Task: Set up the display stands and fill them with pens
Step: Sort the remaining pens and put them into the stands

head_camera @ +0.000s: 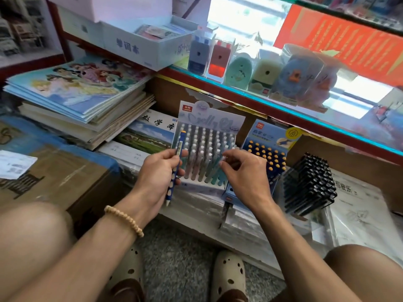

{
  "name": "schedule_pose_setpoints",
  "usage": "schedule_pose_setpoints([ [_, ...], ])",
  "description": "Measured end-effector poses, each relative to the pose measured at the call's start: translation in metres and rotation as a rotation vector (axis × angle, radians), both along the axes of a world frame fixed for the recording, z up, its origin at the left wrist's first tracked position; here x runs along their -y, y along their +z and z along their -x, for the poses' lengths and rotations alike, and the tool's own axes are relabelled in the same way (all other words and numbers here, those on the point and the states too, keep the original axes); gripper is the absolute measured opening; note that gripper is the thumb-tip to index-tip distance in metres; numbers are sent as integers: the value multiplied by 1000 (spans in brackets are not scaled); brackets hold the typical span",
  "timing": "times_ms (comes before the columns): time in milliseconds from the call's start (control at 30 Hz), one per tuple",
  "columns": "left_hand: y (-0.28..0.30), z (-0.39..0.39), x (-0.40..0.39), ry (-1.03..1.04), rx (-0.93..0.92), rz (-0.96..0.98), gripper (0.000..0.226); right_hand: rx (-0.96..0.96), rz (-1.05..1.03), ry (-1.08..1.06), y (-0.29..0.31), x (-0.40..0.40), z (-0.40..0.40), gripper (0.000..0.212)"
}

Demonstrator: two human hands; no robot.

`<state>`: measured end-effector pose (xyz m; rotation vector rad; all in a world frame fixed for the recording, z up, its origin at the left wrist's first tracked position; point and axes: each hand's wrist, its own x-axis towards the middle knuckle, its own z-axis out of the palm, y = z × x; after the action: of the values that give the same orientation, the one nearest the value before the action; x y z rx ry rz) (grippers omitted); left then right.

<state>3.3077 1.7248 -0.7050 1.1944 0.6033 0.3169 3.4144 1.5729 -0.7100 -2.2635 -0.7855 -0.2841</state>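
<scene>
Head view: your left hand (159,171) grips a blue dotted pen (176,168) upright, tip down, just in front of the pastel stand (206,136), prob. parked as a stray belonging in the blue stand (267,149) just beside it. Your right hand (244,171) has fingers curled at the pastel pens (202,155), apparently straightening them; can't tell if it pinches one. Black pen block (309,184) sits apart to the rt, already full.

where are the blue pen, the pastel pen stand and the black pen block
blue pen (177,162), head view, on its dotted barrel
pastel pen stand (209,118), head view, on its header card
black pen block (309,184), head view, on the pen caps
</scene>
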Motion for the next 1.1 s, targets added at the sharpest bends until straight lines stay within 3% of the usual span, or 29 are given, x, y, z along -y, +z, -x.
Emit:
schedule_pose_setpoints([
  [133,0,2,0,11,-1,-20,24,37,87,-9,-4,-5,-3,26],
  [367,1,7,1,52,23,-6,15,352,258,-2,-14,-9,1,14],
  [467,1,8,4,31,33,-3,13,379,322,15,-15,-6,-2,19],
  [600,-1,6,10,-13,46,-17,12,169,73,-24,-3,-4,1,24],
  [700,-2,2,14,-94,65,-78,12,-232,-251,60,19,1,7,13],
  [800,-1,-5,23,-197,79,-159,12,-491,-373,158,35,15,9,5],
  [967,5,-20,46,-340,143,-242,13,-614,-506,163,47,43,8,5],
  [1100,7,-30,64,-402,162,-390,10,-546,-524,86,50,66,8,5],
])
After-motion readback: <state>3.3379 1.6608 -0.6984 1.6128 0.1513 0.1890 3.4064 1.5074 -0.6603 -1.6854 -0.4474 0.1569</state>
